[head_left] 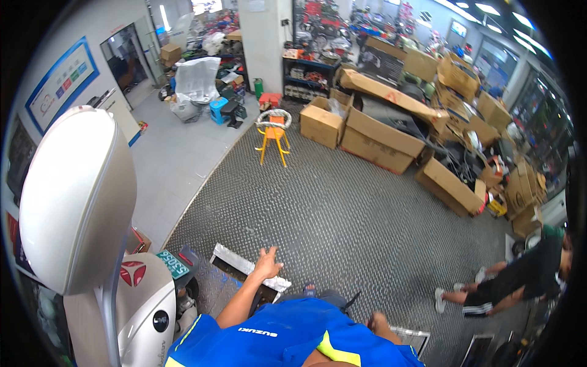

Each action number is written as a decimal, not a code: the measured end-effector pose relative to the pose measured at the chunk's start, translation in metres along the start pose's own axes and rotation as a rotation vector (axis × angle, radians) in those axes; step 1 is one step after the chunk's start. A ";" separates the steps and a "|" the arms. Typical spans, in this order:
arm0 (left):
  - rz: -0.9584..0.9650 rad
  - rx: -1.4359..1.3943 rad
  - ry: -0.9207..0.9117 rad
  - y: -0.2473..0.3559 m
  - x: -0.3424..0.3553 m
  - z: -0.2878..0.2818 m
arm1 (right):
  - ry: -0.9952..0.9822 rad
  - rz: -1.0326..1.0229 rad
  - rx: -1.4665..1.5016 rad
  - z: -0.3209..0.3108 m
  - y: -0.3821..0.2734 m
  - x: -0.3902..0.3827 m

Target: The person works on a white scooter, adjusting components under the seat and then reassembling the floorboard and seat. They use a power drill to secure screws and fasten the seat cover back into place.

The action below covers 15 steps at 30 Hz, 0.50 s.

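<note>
My left hand is stretched out in front of me with fingers apart and nothing in it. Just below it lies a pale metal-edged strip bordering a dark opening in the floor. My right hand hangs low beside my blue shirt; its fingers are mostly out of sight. Close to that hand, another metal frame shows at floor level. To my left stands a pale scooter with a red emblem, a green plate and a big white rounded top case.
Ridged metal flooring spreads ahead. A small yellow-legged chair stands on it. Cardboard boxes full of parts line the far right. At the right, a person in dark clothes bends low. A blue stool is at the far left.
</note>
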<state>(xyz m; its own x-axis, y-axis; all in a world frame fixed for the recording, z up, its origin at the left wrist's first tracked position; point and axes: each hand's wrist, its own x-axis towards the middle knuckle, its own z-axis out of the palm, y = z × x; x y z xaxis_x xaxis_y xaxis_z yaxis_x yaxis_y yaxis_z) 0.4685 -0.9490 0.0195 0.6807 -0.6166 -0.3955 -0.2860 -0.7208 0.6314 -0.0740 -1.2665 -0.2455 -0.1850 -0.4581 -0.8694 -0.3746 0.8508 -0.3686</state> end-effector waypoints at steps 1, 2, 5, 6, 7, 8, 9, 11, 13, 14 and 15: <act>-0.057 0.043 0.027 0.016 0.008 -0.023 | 0.048 0.110 -0.092 -0.006 -0.006 -0.006; -0.046 0.078 0.059 0.031 0.027 -0.043 | 0.030 0.119 -0.224 -0.001 -0.007 -0.008; -0.080 0.085 0.145 0.034 0.073 -0.090 | -0.131 -0.005 -0.562 0.061 -0.066 -0.056; -0.089 0.024 0.143 0.022 0.090 -0.100 | -0.203 -0.094 -0.694 0.088 -0.090 -0.060; -0.089 -0.041 0.141 0.012 0.108 -0.111 | -0.268 -0.201 -0.830 0.116 -0.116 -0.059; -0.129 -0.035 0.093 0.003 0.127 -0.123 | -0.328 -0.317 -0.974 0.147 -0.140 -0.058; -0.176 -0.032 0.049 -0.008 0.144 -0.134 | -0.382 -0.451 -1.124 0.179 -0.168 -0.053; -0.177 0.097 0.001 -0.020 0.183 -0.156 | -0.451 -0.751 -1.378 0.249 -0.230 -0.034; -0.134 0.146 0.033 -0.055 0.205 -0.176 | -0.525 -1.162 -1.645 0.339 -0.304 -0.009; -0.154 0.106 0.102 -0.056 0.219 -0.185 | -0.483 -1.375 -1.750 0.380 -0.347 0.015; -0.176 0.068 0.173 -0.057 0.237 -0.197 | -0.382 -1.563 -1.860 0.432 -0.403 0.035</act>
<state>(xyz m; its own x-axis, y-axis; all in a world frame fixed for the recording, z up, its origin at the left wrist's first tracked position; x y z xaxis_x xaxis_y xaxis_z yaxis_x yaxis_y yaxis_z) 0.7787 -0.9913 0.0212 0.8277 -0.4204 -0.3717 -0.1936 -0.8357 0.5139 0.4631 -1.5148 -0.2697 0.8924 -0.0280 -0.4504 -0.1119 -0.9807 -0.1606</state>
